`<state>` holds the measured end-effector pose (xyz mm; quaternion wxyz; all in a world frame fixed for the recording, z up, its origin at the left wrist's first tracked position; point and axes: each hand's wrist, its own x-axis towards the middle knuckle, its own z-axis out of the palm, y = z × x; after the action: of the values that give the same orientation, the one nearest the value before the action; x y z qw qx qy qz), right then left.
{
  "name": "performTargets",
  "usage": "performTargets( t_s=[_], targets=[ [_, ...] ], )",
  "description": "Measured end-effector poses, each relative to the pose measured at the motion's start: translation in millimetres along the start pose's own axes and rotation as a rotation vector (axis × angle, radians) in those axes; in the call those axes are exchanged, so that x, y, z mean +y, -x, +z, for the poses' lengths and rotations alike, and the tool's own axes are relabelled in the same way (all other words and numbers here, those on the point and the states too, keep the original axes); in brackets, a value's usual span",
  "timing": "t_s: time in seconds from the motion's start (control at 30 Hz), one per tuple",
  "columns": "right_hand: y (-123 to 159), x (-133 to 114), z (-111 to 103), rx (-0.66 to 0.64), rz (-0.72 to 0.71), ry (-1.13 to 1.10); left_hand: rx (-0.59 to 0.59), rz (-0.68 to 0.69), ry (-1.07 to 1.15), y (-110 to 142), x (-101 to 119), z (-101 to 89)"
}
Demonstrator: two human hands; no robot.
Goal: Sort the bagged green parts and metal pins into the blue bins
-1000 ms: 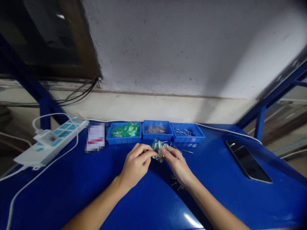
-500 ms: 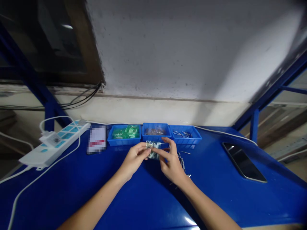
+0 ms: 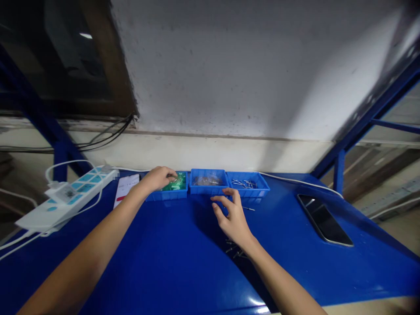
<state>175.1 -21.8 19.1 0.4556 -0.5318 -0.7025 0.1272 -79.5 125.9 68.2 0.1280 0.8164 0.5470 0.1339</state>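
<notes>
My left hand [image 3: 159, 177] reaches far forward over the left blue bin [image 3: 164, 196], fingers curled down onto the green parts [image 3: 178, 183] inside; what they pinch, if anything, is hidden. My right hand [image 3: 231, 216] hovers just above the blue table [image 3: 170, 253], fingers spread and empty, in front of the middle blue bin [image 3: 208, 190], which holds a clear bag of brownish pieces. The right blue bin [image 3: 251, 191] holds metal pins [image 3: 244, 182]. Several loose pins [image 3: 234, 250] lie by my right wrist.
A white power strip [image 3: 65, 197] with cables lies at the left edge, a white card [image 3: 125, 191] beside it. A dark phone [image 3: 323, 218] rests at the right. Blue frame posts stand at both sides, and a white wall rises behind the bins.
Both hands held a clear bundle together in front of the bins. My left hand has since moved forward and left into the green-parts bin; my right hand has opened. The bundle is out of sight.
</notes>
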Motion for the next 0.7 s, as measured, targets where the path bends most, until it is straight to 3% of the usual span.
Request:
performTargets(
  t_s=[0.2,0.37,0.47,0.6,0.63,0.7],
  targets=[
    [-7.5,10.7,-4.5,0.047,0.031,0.026,-0.238,-0.056,0.173,-6.9,-7.8,3.3],
    [-20.0,27.3,-25.7,-0.019,0.035,0.103,-0.275,-0.059,0.178,-6.2,-12.4,-3.3],
    [-24.3,48.6,-43.8,-0.102,0.051,0.268,-0.115,-0.022,0.081,11.6,-1.1,-7.5],
    [-22.3,76.6,-56.0,-0.197,0.105,0.449,0.374,0.045,-0.062,52.3,47.6,7.3],
    [-21.2,80.0,-55.2,-0.23,0.111,0.454,0.413,0.099,-0.061,61.0,63.8,17.3],
    [-19.4,80.7,-49.3,-0.281,0.101,0.445,0.324,0.241,-0.007,71.9,94.4,43.5]
  ],
)
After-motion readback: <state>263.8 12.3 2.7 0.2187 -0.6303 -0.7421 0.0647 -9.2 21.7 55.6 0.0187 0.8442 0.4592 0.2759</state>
